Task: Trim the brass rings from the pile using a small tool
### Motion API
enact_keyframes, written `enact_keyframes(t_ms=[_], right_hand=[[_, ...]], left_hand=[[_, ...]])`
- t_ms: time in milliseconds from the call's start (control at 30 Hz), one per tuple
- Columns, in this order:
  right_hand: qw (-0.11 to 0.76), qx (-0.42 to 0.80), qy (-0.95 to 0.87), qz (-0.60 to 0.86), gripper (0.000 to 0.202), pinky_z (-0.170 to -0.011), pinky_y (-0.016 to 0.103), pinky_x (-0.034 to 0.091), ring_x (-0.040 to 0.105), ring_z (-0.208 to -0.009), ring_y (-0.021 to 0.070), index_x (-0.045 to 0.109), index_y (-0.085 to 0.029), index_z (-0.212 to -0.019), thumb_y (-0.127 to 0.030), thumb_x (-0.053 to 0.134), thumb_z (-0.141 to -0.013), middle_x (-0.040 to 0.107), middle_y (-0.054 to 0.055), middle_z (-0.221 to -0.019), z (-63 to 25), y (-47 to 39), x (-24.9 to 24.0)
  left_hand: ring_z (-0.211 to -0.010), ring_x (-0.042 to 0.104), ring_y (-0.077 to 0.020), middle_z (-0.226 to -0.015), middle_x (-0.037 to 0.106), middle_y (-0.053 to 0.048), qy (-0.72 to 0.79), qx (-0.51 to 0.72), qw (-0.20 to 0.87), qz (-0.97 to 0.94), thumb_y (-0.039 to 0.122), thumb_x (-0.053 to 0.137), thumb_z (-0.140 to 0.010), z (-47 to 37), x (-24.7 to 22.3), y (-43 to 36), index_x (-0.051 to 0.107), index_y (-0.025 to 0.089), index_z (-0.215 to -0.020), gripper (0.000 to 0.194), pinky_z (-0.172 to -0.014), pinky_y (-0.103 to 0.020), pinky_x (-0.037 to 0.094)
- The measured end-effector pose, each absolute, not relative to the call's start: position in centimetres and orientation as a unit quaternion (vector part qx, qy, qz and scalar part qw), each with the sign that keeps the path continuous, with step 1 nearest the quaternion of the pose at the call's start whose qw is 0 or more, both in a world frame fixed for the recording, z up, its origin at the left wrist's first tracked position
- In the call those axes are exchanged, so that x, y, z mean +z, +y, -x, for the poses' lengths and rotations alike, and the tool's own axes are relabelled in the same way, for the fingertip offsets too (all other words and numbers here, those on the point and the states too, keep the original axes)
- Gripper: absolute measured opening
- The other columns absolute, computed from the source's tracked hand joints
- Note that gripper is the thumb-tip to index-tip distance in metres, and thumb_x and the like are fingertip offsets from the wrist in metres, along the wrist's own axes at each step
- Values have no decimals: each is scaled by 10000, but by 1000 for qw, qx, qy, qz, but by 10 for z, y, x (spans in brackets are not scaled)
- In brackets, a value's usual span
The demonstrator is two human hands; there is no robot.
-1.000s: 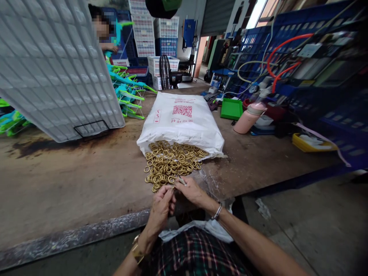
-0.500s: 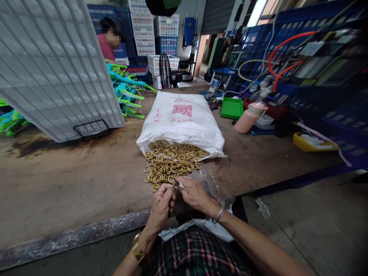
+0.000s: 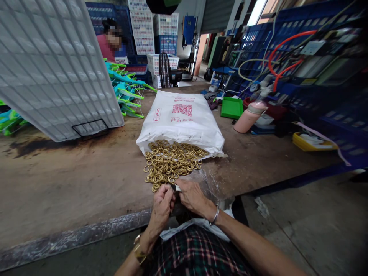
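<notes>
Two bare hands meet at the front of a worn tabletop (image 3: 71, 184), just short of a loose heap of brass-colored rings (image 3: 169, 165) that spills from the open mouth of a printed white sack (image 3: 182, 122) lying flat. The left hand (image 3: 161, 203) has thumb and fingers pressed together at the tips; whether a ring sits in that pinch cannot be told, as the fingers cover it. The right hand (image 3: 193, 196) pinches a small dark-and-pale piece (image 3: 177, 188), its dark end turned toward the left fingertips and apparently against them. Too little of the piece shows to say what it is.

Fine work like this appears to call for a steady left pinch while the right makes small, controlled movements, with the fingertips close together and the contact point in plain sight. Light, even pressure would seem wiser than force, since a slip could jab a finger or send a small part off the nearby front edge. Keeping both hands over the tabletop, just clear of the heap, should help a dropped part land within reach and spare the rings from being scattered.
</notes>
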State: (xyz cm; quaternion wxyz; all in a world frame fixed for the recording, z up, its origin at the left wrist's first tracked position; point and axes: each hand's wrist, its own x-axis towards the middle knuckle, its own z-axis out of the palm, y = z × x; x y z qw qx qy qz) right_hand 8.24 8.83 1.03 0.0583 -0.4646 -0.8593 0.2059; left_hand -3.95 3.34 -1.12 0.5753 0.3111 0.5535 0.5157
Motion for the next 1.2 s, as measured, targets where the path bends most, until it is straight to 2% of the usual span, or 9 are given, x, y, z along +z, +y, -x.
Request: enact_keyframes(t_ms=[233, 433, 700, 833, 967, 1067, 1200], right_hand=[[33, 219, -872, 436, 243, -597, 255, 293, 543, -661, 150, 577, -158, -913, -90, 431, -731, 647, 60, -776, -84, 91, 6], [30, 195, -871, 451, 237, -591, 268, 285, 571, -685, 164, 577, -162, -930, -99, 418, -766, 663, 77, -811, -81, 88, 7], [15, 188, -868, 459, 240, -551, 274, 243, 576, -643, 164, 565, -158, -945, -103, 427, -756, 669, 78, -771, -80, 97, -2], [3, 174, -843, 509, 184, -547, 271, 238, 556, -622, 155, 544, -144, -920, -115, 401, -809, 652, 78, -736, -86, 109, -5], [72, 184, -852, 485, 168, -586, 242, 280, 560, -672, 142, 523, -168, -931, -122, 405, -821, 645, 53, -775, -83, 113, -8], [107, 193, -862, 456, 206, -620, 231, 301, 586, -756, 145, 504, -195, -1021, -148, 421, -838, 657, 39, -868, -73, 111, -11], [87, 178, -864, 464, 209, -637, 252, 304, 602, -817, 175, 494, -201, -1071, -254, 450, -874, 656, 58, -963, -62, 110, -13]], left_hand=[[-366, 310, -50, -466, 407, 86, 554, 515, 561, -336, 577, 555, -736, 39, -10, 34, 446, 197, -662, 402, -355, -162, 243], [-391, 343, -50, -517, 442, 69, 562, 524, 547, -332, 581, 577, -711, 40, -6, 35, 460, 193, -651, 410, -376, -166, 268], [-358, 299, -42, -458, 386, 91, 547, 526, 568, -319, 593, 579, -717, 41, -11, 29, 429, 199, -640, 429, -356, -161, 229], [-373, 340, -39, -480, 425, 79, 489, 534, 618, -307, 549, 621, -718, 40, 4, 20, 461, 188, -661, 399, -371, -163, 260], [-391, 376, -40, -553, 501, 61, 429, 553, 690, -185, 510, 682, -673, 43, 11, 23, 453, 186, -687, 397, -358, -159, 266], [-427, 421, -37, -660, 583, 20, 419, 572, 694, -128, 483, 700, -662, 48, 7, 27, 470, 168, -709, 393, -365, -151, 281], [-432, 459, -51, -672, 614, 6, 416, 589, 684, -107, 422, 697, -670, 54, 0, 27, 503, 165, -749, 332, -369, -154, 296]])
